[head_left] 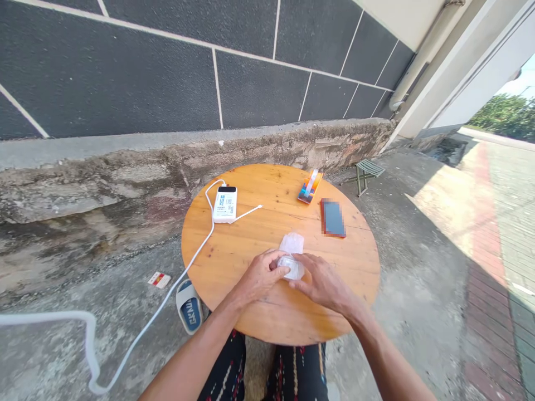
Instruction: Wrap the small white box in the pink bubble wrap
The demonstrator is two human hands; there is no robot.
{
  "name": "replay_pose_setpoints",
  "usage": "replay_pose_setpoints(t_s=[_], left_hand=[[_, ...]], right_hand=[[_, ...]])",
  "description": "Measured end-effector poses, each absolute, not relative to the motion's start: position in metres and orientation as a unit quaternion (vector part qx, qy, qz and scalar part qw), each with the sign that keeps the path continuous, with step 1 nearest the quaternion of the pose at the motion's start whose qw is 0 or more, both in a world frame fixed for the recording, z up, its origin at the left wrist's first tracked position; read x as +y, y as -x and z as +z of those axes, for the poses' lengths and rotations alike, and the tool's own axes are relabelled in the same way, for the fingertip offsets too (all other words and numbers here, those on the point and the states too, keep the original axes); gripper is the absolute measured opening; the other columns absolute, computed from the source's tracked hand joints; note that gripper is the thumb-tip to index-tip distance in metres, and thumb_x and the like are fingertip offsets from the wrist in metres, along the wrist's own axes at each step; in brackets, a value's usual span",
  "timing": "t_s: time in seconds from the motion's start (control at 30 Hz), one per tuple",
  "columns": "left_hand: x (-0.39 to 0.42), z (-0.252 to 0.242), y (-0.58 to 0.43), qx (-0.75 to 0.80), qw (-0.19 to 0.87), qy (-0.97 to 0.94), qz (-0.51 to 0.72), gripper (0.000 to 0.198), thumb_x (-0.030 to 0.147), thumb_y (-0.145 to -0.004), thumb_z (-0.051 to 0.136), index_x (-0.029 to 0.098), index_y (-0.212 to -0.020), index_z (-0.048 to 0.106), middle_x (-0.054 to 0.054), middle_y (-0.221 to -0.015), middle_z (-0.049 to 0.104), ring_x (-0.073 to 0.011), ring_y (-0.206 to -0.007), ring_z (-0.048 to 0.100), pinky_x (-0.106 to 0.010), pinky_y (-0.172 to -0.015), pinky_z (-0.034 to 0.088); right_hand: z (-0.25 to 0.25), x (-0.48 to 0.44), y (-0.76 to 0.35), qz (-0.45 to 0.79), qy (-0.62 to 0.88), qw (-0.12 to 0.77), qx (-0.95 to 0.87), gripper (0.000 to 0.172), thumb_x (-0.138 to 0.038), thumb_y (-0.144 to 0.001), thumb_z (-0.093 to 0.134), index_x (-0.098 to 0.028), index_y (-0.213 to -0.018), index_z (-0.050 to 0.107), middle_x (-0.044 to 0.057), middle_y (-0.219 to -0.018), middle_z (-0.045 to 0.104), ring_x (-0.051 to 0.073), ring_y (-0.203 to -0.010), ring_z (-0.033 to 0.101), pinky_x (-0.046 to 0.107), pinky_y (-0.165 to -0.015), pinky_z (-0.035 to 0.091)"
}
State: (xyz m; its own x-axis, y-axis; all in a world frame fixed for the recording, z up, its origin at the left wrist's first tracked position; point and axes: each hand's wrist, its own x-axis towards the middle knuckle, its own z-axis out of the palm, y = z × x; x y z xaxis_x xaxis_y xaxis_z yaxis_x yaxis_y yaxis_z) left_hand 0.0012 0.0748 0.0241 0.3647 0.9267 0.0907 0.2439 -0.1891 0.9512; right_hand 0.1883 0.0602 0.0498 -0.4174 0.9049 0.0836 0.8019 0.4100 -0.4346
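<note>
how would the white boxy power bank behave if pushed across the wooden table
The white boxy power bank would probably slide rather than roll, since it lies on a broad flat face. It is likely stiff, judging by its thick, blocky shape. The long white cable at its far end might tug it.

Table (288, 320): round, wooden | far left: white power bank (226, 205), white cable (209, 205) attached | far right: orange-blue pack (310, 188) | right: dark-screened phone (333, 218), reddish edge | near side: pale wrapping (292, 243), contact unclear

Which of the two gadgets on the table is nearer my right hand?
The dark, red-edged phone; the white power bank lies farther off, to the left.
</note>
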Motion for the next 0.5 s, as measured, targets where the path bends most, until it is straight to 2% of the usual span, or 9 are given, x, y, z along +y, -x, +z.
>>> replay_pose_setpoints(t_s=[0.07, 0.27, 0.4, 0.5], left_hand=[[0.073, 0.026, -0.002, 0.443, 0.461, -0.679, 0.36, 0.034, 0.024, -0.078, 0.056, 0.019, -0.11, 0.063, -0.002, -0.092, 0.062, -0.0133, -0.073, 0.052, -0.024, -0.067, 0.043], [0.056, 0.032, 0.004, 0.459, 0.496, -0.658, 0.332, 0.039, 0.03, -0.079, 0.056, 0.016, -0.116, 0.059, -0.001, -0.078, 0.061, -0.0123, -0.067, 0.051, -0.022, -0.061, 0.041], [0.045, 0.032, 0.013, 0.424, 0.554, -0.638, 0.325, 0.052, 0.035, -0.079, 0.059, 0.015, -0.127, 0.05, -0.004, -0.087, 0.065, -0.0136, -0.07, 0.055, -0.023, -0.062, 0.042], [0.044, 0.032, 0.016, 0.422, 0.561, -0.631, 0.329, 0.056, 0.035, -0.077, 0.062, 0.016, -0.128, 0.049, -0.005, -0.091, 0.065, -0.0158, -0.075, 0.058, -0.024, -0.065, 0.044]], right_hand=[[0.049, 0.056, -0.187, 0.148, 0.526, 0.147, -0.825, 0.046, -0.036, -0.079, 0.061, -0.017, -0.121, 0.055, 0.014, -0.114, 0.062, 0.028, -0.104, 0.057, 0.04, -0.089, 0.042], [0.062, 0.05, -0.186, 0.243, 0.491, 0.14, -0.825, 0.033, -0.034, -0.08, 0.06, -0.021, -0.109, 0.062, 0.007, -0.099, 0.067, 0.023, -0.09, 0.06, 0.032, -0.079, 0.043], [0.068, 0.056, -0.19, 0.355, 0.458, 0.127, -0.805, 0.023, -0.037, -0.08, 0.06, -0.019, -0.093, 0.066, 0.001, -0.087, 0.067, 0.018, -0.08, 0.058, 0.026, -0.072, 0.042], [0.067, 0.066, -0.193, 0.423, 0.429, 0.124, -0.788, 0.025, -0.04, -0.081, 0.059, -0.018, -0.09, 0.066, -0.001, -0.085, 0.066, 0.017, -0.08, 0.056, 0.025, -0.071, 0.042]])
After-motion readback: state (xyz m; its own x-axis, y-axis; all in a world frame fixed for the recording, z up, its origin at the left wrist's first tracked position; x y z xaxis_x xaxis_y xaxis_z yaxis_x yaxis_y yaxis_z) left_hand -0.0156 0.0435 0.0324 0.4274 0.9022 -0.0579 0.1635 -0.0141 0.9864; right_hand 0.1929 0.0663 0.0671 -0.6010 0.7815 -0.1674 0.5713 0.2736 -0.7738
